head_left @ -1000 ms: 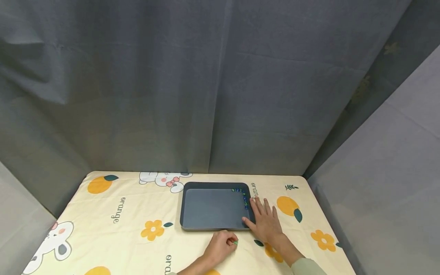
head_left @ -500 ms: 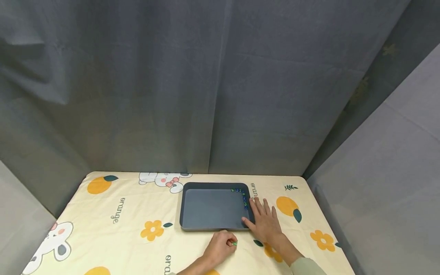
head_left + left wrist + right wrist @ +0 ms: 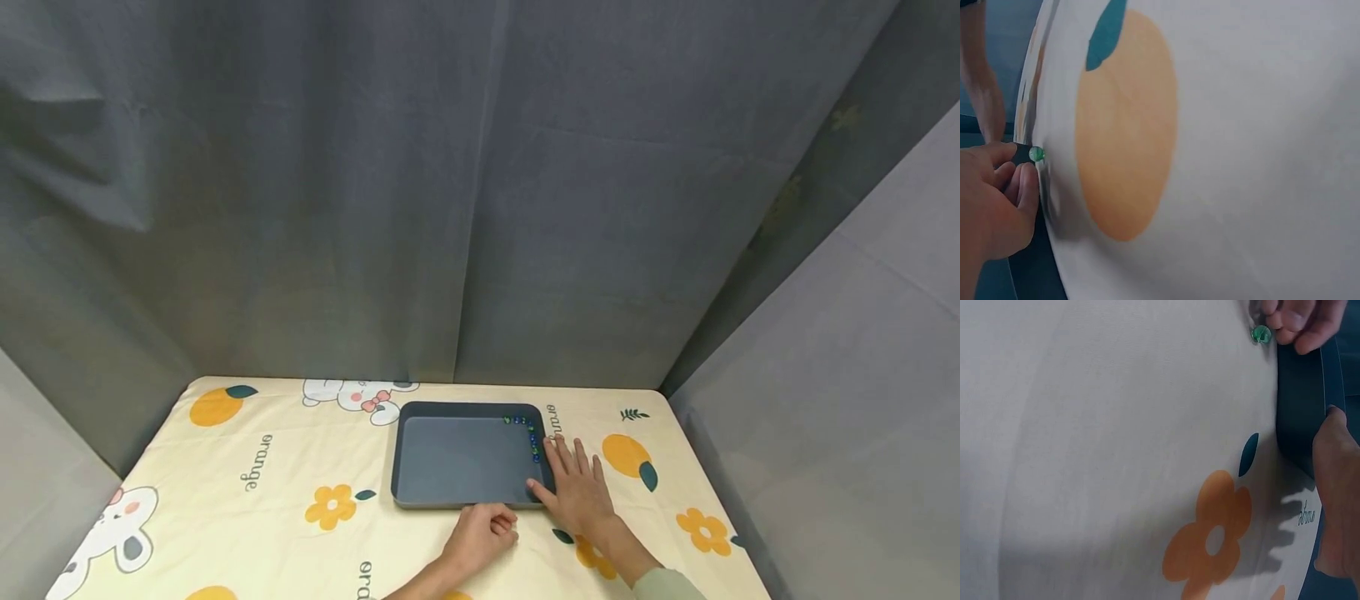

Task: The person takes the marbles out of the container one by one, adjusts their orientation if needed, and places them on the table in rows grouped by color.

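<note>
Left wrist view shows me, from my remote post, the curled fingers of the left hand just beside the green marble; I cannot tell if they pinch it. It is outside the tray, near its front wall. Right hand, with fingers spread and grasping nothing, rests at the tray's right side. Inside, a bent row of small blue and green pieces (marbles also, I suppose) already lies along the far right corner. I judge the filling partly done: this green one remains outside, and further ones I cannot count.

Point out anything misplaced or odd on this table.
A green marble is outside the gray tray beside the left hand; whether it is held is unclear. It stands out because the other marbles line the tray's far right corner. Nothing looks spilled or damaged.
</note>
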`<state>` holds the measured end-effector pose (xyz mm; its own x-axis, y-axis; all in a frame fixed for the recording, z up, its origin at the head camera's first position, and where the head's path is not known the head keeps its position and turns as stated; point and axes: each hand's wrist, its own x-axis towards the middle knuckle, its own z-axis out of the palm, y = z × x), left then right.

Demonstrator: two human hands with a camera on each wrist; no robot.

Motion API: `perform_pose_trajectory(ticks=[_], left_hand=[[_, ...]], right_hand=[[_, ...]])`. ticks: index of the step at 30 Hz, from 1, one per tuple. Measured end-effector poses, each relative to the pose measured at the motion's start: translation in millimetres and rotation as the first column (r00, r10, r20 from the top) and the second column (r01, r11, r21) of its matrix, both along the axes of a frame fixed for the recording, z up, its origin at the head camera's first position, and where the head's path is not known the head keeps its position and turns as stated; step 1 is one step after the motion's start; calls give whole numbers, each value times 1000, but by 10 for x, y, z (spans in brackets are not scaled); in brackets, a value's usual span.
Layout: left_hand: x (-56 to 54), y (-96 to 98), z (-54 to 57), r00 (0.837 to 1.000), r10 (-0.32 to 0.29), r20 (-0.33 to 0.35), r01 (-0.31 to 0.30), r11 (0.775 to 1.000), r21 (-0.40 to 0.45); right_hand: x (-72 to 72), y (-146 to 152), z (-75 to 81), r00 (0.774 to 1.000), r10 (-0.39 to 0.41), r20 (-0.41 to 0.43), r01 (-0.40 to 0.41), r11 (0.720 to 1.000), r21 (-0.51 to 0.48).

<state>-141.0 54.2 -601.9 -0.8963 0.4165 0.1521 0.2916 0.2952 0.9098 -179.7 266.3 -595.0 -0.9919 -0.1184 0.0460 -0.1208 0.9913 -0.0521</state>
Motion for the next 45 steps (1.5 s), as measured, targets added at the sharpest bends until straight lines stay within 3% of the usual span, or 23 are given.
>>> perform_pose_trajectory(ticks=[5, 9, 17, 22, 28, 32, 39, 45], left_hand=[[-32, -3, 129, 997, -38, 73, 35, 998, 48], [-143, 29, 238, 991, -51, 125, 41, 996, 82], [-451, 81, 382, 996, -21, 82, 14, 996, 84], [-646, 130, 336, 997, 22, 70, -24, 999, 33], [-838, 223, 183, 997, 73, 40, -69, 995, -76], [-916, 294, 116, 997, 76, 20, -73, 990, -119], [-1063, 447, 91, 995, 101, -9, -101, 979, -175], [-1121, 538, 80, 995, 96, -17, -98, 969, -229]], right_hand=[[30, 0, -22, 1000, -1, 23, 0, 1000, 7], [39, 8, -4, 1000, 8, 13, -8, 1000, 16], [22, 24, 22, 999, 30, -28, -30, 999, 20], [-10, 23, 30, 1000, 18, 25, -18, 1000, 21], [-15, 21, 24, 999, 15, 39, -15, 1000, 3], [-11, 18, 30, 999, 13, 50, -12, 1000, -12], [0, 26, 43, 999, 11, 35, -10, 1000, -21], [-15, 17, 13, 999, 11, 44, -10, 1000, -15]])
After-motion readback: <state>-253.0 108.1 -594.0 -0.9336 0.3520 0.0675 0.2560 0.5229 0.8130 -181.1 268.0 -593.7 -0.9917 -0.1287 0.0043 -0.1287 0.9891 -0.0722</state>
